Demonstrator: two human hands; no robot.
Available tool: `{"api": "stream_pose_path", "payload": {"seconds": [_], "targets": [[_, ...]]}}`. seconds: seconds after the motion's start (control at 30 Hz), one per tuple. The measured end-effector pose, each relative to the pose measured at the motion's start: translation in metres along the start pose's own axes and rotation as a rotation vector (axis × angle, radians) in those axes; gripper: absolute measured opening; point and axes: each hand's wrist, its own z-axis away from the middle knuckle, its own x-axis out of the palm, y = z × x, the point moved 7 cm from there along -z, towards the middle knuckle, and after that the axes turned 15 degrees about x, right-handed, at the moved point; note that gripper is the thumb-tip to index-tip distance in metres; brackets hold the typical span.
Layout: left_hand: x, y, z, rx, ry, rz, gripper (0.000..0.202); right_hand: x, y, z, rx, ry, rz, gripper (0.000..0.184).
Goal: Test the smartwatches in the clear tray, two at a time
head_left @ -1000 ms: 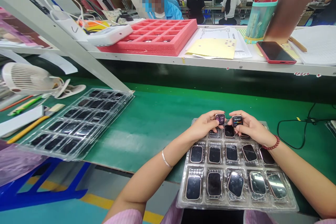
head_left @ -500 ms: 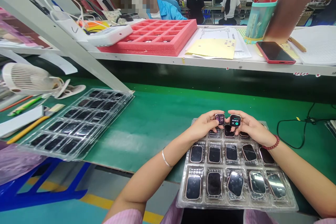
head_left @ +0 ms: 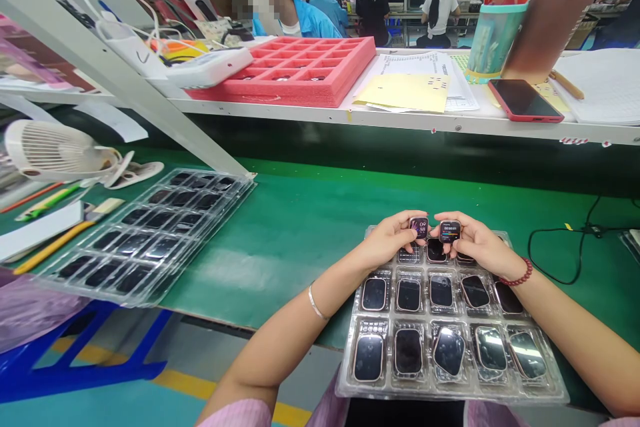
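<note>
Pinched in my left hand point(head_left: 393, 235) is a smartwatch without a strap, its lit screen point(head_left: 420, 227) showing clock digits. My right hand point(head_left: 473, 238) grips a second smartwatch point(head_left: 449, 231) of the same kind, lit with a timer readout and coloured lines. The two watches are side by side, a small gap between them, over the far rows of a clear plastic tray point(head_left: 350, 383). Strapless watches with dark screens, such as one at the near left point(head_left: 369, 356), lie in the tray's pockets, some turned askew. My hands partly cover the far row.
Another clear tray point(head_left: 165, 293) of dark-screened watches lies left on the green bench point(head_left: 280, 213). Beyond it are a white fan point(head_left: 50, 147) and brushes. The shelf above holds a pink foam tray point(head_left: 345, 83), papers, a phone point(head_left: 525, 100) and a cup. A black cable point(head_left: 533, 247) lies right.
The screen of the watch in my right hand has changed from a timer with a green button to one with coloured lines. That watch has shifted slightly right. My left hand stays put.
</note>
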Motion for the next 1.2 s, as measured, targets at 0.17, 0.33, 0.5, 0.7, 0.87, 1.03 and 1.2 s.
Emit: {"api": "stream_pose_path", "payload": {"seconds": [0.17, 0.33, 0.5, 0.7, 0.87, 1.03, 1.2], "targets": [[-0.0001, 0.0000, 0.0001, 0.016, -0.005, 0.015, 0.040, 0.0002, -0.0014, 0.0011, 0.002, 0.006, 0.005, 0.044], [-0.0006, -0.0020, -0.0003, 0.019, -0.007, 0.014, 0.040, 0.0004, -0.0022, 0.0015, 0.001, 0.007, 0.009, 0.041], [-0.0007, -0.0021, -0.0005, 0.015, -0.007, 0.014, 0.042, 0.0004, -0.0013, 0.0014, 0.009, 0.008, 0.019, 0.036], [-0.0005, -0.0022, -0.0005, 0.012, -0.004, 0.010, 0.041, 0.0014, -0.0022, 0.0024, 0.008, -0.007, 0.009, 0.042], [-0.0003, -0.0014, -0.0002, 0.006, -0.011, 0.005, 0.041, 0.0013, -0.0033, 0.0032, 0.009, -0.004, 0.028, 0.034], [-0.0010, -0.0024, -0.0006, 0.006, -0.007, 0.007, 0.041, 0.0005, -0.0023, 0.0026, 0.008, -0.005, 0.020, 0.038], [-0.0007, -0.0019, -0.0006, 0.014, -0.004, 0.012, 0.041, 0.0003, -0.0021, 0.0021, 0.001, -0.004, 0.031, 0.036]]}}
